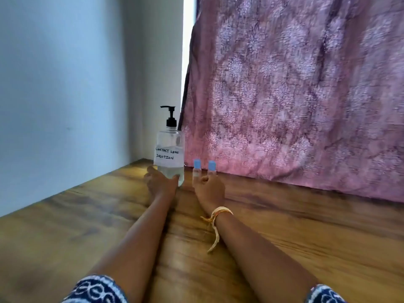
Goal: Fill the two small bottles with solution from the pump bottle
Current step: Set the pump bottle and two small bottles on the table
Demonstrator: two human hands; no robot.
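Now left grip (160,181) clasps the pump bottle (169,154); right grip (208,186) pinches two small bottles (204,169).

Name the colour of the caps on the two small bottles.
Light blue, on both small bottles' caps, seen in the head view.

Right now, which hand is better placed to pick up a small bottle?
Right hand: its fingers already reach the two blue-capped small bottles. Left hand is occupied, wrapped around the pump bottle base.
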